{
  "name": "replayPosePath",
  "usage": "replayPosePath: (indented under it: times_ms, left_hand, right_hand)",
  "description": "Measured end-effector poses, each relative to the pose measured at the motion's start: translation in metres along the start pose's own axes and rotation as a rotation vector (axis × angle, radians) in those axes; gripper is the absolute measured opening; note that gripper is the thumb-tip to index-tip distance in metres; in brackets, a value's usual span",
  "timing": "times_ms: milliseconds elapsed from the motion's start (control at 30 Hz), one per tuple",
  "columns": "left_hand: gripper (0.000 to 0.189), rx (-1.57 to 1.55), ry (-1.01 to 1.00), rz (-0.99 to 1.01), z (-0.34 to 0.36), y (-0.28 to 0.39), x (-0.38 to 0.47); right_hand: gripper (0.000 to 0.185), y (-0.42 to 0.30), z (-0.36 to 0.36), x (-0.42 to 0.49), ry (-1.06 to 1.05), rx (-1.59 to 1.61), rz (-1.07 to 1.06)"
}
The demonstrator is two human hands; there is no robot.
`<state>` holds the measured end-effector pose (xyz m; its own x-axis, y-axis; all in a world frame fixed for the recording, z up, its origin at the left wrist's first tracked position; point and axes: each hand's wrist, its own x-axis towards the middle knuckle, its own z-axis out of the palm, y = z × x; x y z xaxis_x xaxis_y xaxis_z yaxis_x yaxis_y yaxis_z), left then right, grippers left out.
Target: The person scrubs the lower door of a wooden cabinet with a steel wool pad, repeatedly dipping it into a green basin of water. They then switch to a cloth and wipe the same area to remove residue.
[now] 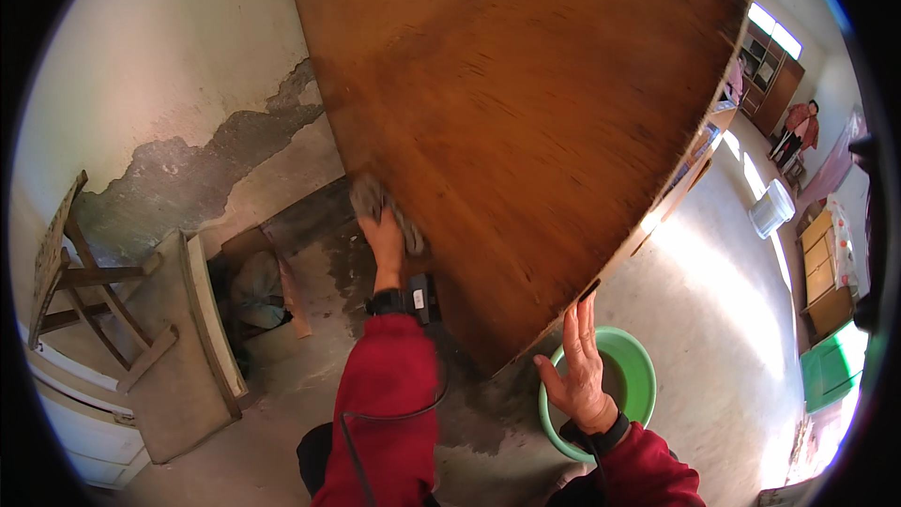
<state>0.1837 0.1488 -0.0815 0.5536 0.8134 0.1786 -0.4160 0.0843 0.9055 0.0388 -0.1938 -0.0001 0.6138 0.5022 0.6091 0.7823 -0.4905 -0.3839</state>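
Note:
A large brown wooden panel [507,127] rises before me, its lower corner pointing down towards the floor. My left hand [386,236] is closed on a grey cloth [367,198], which lies against the panel's left edge. Flat along the lower right edge of the panel rest the fingers of my right hand [584,373], thumb spread away and nothing in the palm. Below that hand, a green plastic basin [644,380] holds some dark liquid on the floor. Each wrist wears a black band.
Dark wet patches mark the concrete floor [697,310]. To the left are a wooden chair [91,278] and an open cardboard box [290,289]. Right, a translucent bucket [772,208] stands before a wooden cabinet [820,271]. A person [799,130] is at the far right.

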Motion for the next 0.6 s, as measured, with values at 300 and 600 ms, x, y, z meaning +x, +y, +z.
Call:
replayPosePath:
  times_ms: [300, 600]
  left_hand:
    - [0.057, 0.127, 0.166, -0.504, -0.049, -0.152, -0.092]
    - [0.051, 0.051, -0.097, 0.618, 0.050, 0.124, 0.002]
  right_hand:
    - [0.093, 0.013, 0.005, -0.004, 0.014, -0.079, -0.080]
    - [0.091, 0.016, 0.007, -0.012, 0.020, -0.137, -0.065]
